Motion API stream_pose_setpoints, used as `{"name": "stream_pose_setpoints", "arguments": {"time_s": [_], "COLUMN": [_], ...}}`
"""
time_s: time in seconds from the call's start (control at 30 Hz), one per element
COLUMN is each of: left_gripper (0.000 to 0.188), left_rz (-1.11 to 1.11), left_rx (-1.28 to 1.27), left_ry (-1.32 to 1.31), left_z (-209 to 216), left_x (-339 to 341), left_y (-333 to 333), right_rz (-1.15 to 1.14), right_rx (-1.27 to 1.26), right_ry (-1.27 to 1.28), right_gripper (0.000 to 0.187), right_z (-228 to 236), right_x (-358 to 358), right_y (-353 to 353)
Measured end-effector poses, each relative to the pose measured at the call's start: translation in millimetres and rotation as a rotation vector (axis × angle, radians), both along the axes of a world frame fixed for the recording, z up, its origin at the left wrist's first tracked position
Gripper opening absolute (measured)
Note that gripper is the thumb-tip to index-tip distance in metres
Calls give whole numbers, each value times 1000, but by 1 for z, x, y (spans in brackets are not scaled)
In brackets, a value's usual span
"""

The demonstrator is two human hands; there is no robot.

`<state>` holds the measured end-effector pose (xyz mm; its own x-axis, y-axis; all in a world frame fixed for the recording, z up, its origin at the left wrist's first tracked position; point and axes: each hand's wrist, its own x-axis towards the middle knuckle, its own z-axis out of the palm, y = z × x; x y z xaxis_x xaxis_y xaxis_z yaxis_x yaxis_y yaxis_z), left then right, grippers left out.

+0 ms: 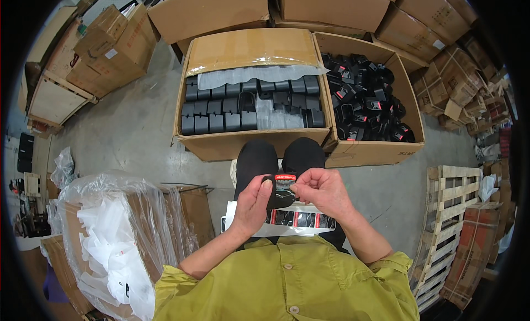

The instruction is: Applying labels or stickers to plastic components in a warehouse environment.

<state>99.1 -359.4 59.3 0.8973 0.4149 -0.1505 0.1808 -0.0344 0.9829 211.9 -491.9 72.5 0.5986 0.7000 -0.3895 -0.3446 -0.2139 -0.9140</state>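
Observation:
Above my lap, my left hand grips a small black plastic part, its thumb pressed on the top. A black label with a red header lies against the face of that part. At the label's right edge, my right hand is closed in a pinch, thumb and forefinger together. Whether the label is fully stuck down I cannot tell. Across my thighs rests a white backing sheet with a row of similar red-and-black labels, partly hidden by my left hand.
Ahead stands a carton with rows of black plastic parts and clear wrap. Right of it, another carton holds a jumble of labelled black parts. A plastic-draped box is at my left, a wooden pallet at my right.

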Motion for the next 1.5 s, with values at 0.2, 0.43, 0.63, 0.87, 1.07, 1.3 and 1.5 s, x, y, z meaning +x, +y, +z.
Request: {"name": "stream_pose_setpoints", "arguments": {"time_s": [0.2, 0.43, 0.63, 0.87, 1.07, 1.3, 1.5], "left_gripper": [31, 22, 26, 34, 27, 29, 25], "left_rz": [32, 184, 154, 62, 195, 196, 261], "left_rx": [74, 124, 41, -221, 109, 282, 292], "left_ry": [-14, -13, -73, -146, -27, 151, 172], "left_z": [2, 7, -2, -27, -42, -65, -57], "left_x": [-2, 0, 20, 66, 10, -30, -56], "left_y": [-4, -11, -17, -8, 39, 63, 68], "right_rz": [-25, 13, 77, -235, -843, 29, 564], "right_rx": [-30, -299, -22, -68, 161, -28, -218], "right_ry": [-96, -934, -508, 78, 372, -160, -806], "right_gripper": [12, 41, 46, 43, 69, 20, 40], "right_z": [-3, 4, -11, -51, -79, -48, -61], "right_x": [-3, 6, 8, 61, 204, 100, 5], "right_y": [1, -1, 3, -11, -44, -28, -2]}}
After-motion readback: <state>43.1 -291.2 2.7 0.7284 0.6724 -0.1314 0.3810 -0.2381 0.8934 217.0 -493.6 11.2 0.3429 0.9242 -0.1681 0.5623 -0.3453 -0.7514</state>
